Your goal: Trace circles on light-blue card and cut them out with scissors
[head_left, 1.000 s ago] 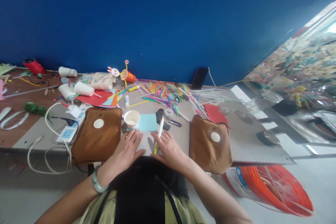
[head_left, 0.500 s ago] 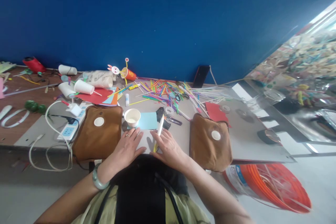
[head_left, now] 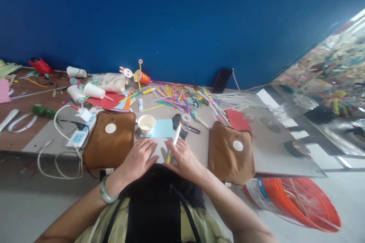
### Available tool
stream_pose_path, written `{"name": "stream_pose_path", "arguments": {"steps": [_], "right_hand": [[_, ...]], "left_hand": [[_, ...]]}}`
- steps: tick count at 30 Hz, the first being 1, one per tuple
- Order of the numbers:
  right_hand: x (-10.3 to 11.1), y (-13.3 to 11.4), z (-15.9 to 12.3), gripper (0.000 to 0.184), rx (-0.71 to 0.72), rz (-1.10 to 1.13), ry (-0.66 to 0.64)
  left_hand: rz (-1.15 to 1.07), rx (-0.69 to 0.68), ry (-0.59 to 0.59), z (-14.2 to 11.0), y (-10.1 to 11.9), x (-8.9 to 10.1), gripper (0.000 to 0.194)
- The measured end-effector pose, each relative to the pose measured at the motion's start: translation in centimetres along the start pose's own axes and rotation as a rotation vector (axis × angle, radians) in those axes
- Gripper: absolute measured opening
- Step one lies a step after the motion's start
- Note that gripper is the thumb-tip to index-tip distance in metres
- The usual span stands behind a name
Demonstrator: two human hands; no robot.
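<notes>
Assessed as a Ready Position

Found left hand (head_left: 138,161) laid palm-down near edge of surface (head_left: 197,149), fingers (head_left: 146,145) part-spread, gripping nothing. Found white pen-like stick (head_left: 176,134) pinched loosely in right hand (head_left: 186,158), tip toward 1 o'clock. From gap between hands, located paper cup (head_left: 146,125) at 11 o'clock, blue paper (head_left: 164,127) at 12. Judged a readying step, stick not yet applied. Judged to call next for firmer right pinch, left fingers steadying.

The right hand (head_left: 186,158) hides the middle of the white pen (head_left: 177,133); grip cannot be confirmed. The paper cup (head_left: 146,126) covers part of the blue sheet (head_left: 163,128). The pink sheet (head_left: 3,92) is cut off at the left edge; the bucket label (head_left: 257,191) is illegible.
</notes>
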State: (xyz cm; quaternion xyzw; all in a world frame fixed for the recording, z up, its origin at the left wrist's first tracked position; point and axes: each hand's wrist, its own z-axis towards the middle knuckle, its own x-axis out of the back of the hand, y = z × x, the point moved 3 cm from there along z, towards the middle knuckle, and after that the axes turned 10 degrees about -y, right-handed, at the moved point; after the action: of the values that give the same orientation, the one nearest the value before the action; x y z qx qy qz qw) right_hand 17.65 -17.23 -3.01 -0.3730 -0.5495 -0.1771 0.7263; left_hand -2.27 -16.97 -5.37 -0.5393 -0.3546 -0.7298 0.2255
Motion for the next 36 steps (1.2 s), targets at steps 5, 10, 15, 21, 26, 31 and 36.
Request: {"name": "stream_pose_path", "arguments": {"steps": [5,10,15,21,26,31,36], "right_hand": [[-0.2,0.3,0.0,0.055,0.028,0.032,0.051],[-0.3,0.2,0.0,0.034,0.069,0.006,0.085],[-0.3,-0.1,0.0,0.061,0.067,0.031,0.084],[0.1,-0.6,-0.1,0.084,0.111,0.045,0.088],[0.5,-0.5,0.0,0.060,0.157,-0.010,0.111],[1.3,-0.4,0.7,0.008,0.205,-0.137,0.095],[2.9,0.2,1.8,0.020,0.171,-0.108,0.077]], "left_hand": [[-0.062,-0.033,0.186,-0.4,0.0,1.7,0.022],[-0.050,-0.047,0.303,-0.6,-0.3,2.9,0.015],[-0.049,-0.057,0.318,-0.8,-0.2,2.8,0.013],[-0.055,-0.073,0.358,-1.0,0.0,2.9,0.016],[-0.004,0.009,0.459,-0.5,-1.3,4.8,0.032],[0.037,0.053,0.316,1.4,-3.4,6.5,0.029],[0.018,0.129,-0.009,3.8,-5.7,6.8,0.029]]}}
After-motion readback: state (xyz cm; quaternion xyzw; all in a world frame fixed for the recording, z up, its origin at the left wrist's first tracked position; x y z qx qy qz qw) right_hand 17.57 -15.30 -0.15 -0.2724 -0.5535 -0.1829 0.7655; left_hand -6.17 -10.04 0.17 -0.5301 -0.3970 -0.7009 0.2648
